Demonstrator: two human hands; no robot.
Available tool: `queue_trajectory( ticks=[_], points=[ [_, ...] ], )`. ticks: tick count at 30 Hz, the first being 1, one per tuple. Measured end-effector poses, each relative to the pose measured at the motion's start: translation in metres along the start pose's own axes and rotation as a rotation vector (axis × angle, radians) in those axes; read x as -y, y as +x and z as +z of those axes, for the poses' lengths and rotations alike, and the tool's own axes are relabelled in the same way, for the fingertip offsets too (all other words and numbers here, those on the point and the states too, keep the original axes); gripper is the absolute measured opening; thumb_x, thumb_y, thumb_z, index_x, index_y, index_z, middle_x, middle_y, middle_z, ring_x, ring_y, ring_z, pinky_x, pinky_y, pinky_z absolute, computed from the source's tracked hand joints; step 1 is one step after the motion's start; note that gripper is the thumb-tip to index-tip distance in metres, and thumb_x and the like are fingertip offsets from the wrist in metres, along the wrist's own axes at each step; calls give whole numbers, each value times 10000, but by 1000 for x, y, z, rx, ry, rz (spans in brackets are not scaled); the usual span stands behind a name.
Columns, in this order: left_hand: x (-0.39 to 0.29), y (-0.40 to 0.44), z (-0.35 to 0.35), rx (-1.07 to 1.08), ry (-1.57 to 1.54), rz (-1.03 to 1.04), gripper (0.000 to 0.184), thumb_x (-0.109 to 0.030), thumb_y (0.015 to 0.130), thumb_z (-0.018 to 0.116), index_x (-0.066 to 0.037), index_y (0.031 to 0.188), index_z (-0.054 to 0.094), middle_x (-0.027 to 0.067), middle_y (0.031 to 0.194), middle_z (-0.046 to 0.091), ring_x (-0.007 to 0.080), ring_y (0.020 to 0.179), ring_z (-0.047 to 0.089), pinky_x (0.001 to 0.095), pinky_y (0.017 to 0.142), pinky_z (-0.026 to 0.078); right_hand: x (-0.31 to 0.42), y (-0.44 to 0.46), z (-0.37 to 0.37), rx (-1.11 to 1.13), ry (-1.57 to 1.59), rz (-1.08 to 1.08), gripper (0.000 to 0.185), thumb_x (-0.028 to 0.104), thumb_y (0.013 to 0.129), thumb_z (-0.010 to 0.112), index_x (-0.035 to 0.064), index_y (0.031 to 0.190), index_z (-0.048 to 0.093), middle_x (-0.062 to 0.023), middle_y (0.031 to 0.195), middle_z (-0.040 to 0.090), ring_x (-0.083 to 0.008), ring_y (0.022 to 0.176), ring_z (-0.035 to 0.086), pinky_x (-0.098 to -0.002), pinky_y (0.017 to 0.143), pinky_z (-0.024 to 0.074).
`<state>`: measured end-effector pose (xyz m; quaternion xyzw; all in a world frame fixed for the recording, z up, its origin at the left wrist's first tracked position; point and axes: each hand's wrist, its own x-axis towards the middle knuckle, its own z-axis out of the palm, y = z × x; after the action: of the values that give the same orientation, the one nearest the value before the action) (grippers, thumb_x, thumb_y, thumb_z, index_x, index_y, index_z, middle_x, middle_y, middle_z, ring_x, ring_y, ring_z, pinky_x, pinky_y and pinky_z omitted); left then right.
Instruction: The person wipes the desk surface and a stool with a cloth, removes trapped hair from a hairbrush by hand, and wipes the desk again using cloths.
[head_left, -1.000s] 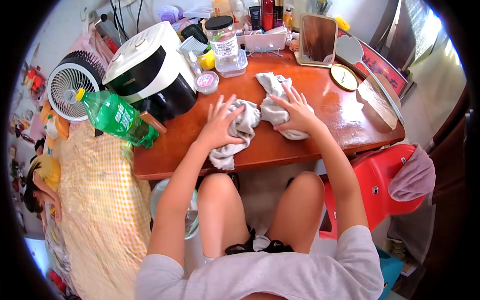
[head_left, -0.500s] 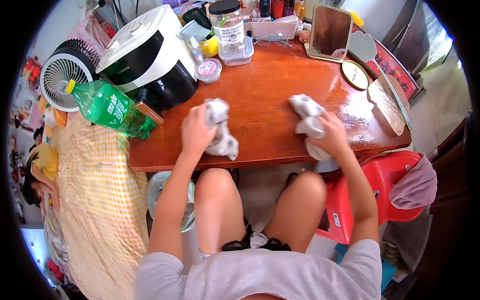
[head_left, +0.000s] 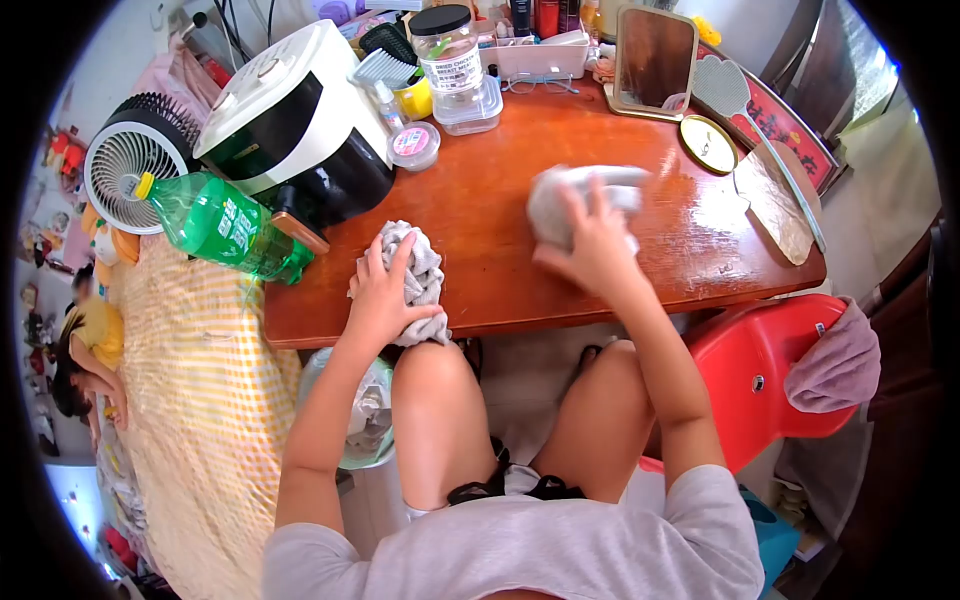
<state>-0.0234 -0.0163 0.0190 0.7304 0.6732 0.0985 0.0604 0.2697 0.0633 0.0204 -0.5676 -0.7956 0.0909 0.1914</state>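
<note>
Near the front left edge of the brown wooden table (head_left: 490, 215), my left hand (head_left: 380, 302) is curled over a crumpled grey-white cloth (head_left: 426, 275), part of which hangs at the edge. My right hand (head_left: 603, 245) presses on a second grey-white cloth (head_left: 550, 208) farther in on the tabletop, right of the middle. Its fingers are spread across that cloth, which is smeared by motion. A green soda bottle (head_left: 225, 225) with a yellow cap lies tilted to the left of my left hand, beside the handle of a black-and-white air fryer (head_left: 290, 120).
Along the back stand a clear jar (head_left: 450, 60), a small round tub (head_left: 414, 146), glasses (head_left: 540, 83) and a mirror (head_left: 655, 60). A fly swatter (head_left: 760, 130) lies at the right. A red chair (head_left: 760, 375) is below, and a person (head_left: 92, 350) is at far left.
My right hand has slid its cloth leftward and slightly away from me. My left hand has drawn its cloth back to the front edge and a little left.
</note>
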Motion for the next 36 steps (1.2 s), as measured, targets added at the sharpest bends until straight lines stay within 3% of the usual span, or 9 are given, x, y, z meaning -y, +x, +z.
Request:
queue_trajectory(
  ticks=[3, 6, 10, 15, 19, 25, 29, 33, 36],
  points=[
    [13, 12, 5, -35, 27, 3, 948, -366, 586, 829, -208, 1375, 327, 196, 1342, 332, 431, 1180, 393, 544, 939, 365, 16, -39, 2, 135, -70, -341, 880, 255, 531, 824, 254, 1316, 425, -217, 1351, 370, -398, 946, 550, -481, 783, 499],
    [21, 24, 5, -136, -104, 22, 684, -270, 637, 786, -142, 1226, 463, 113, 1158, 508, 347, 1075, 505, 409, 895, 429, -11, -34, 3, -5, 116, -245, 649, 245, 508, 795, 190, 1116, 575, -131, 1028, 562, -336, 905, 558, -431, 765, 491],
    [20, 39, 8, -223, -78, -5, 594, -295, 616, 739, -132, 1136, 502, 87, 1029, 575, 308, 967, 574, 413, 792, 479, -57, 22, 11, -203, -155, 17, 625, 458, 626, 754, 16, 1036, 591, -277, 1263, 426, -442, 1226, 342, -518, 1026, 251],
    [12, 47, 15, -238, -51, -61, 592, -304, 610, 740, -133, 1123, 501, 89, 1012, 571, 315, 939, 584, 421, 767, 488, -33, 83, 12, -9, 239, -52, 522, 343, 714, 687, 77, 1147, 566, -137, 1267, 515, -334, 1091, 545, -414, 901, 438],
    [13, 42, 25, -323, -39, -104, 621, -300, 599, 747, -143, 1142, 490, 89, 1017, 564, 316, 948, 581, 421, 774, 492, 37, 43, 20, 251, -328, -409, 482, 232, 671, 697, 171, 1128, 556, -105, 1178, 560, -305, 958, 575, -431, 826, 476],
    [7, 44, 26, -393, -67, -167, 640, -292, 592, 756, -152, 1154, 486, 93, 1038, 552, 318, 980, 561, 423, 777, 491, 10, -22, 2, 203, -107, -530, 401, 228, 670, 698, 203, 1060, 606, -78, 1035, 616, -300, 913, 599, -424, 812, 487],
    [10, 44, 27, -359, -96, -137, 636, -276, 593, 760, -154, 1152, 482, 99, 1031, 541, 328, 975, 557, 429, 783, 488, -22, 57, 23, -20, -114, -19, 282, 234, 751, 638, 206, 1031, 623, -75, 996, 630, -307, 834, 626, -438, 728, 516],
    [9, 45, 28, -381, -104, -161, 630, -272, 598, 762, -152, 1150, 484, 101, 1029, 542, 325, 975, 556, 428, 786, 486, 11, 104, 52, -89, -412, 120, 278, 225, 785, 607, 174, 1058, 614, -93, 1017, 625, -274, 857, 626, -371, 728, 506],
    [3, 39, 28, -382, -97, -199, 638, -271, 594, 766, -154, 1155, 485, 97, 1032, 544, 320, 980, 556, 430, 795, 484, 58, 48, 47, 24, -462, -333, 303, 234, 757, 628, 141, 1040, 575, -94, 1028, 613, -240, 956, 588, -391, 747, 478]
  ],
)
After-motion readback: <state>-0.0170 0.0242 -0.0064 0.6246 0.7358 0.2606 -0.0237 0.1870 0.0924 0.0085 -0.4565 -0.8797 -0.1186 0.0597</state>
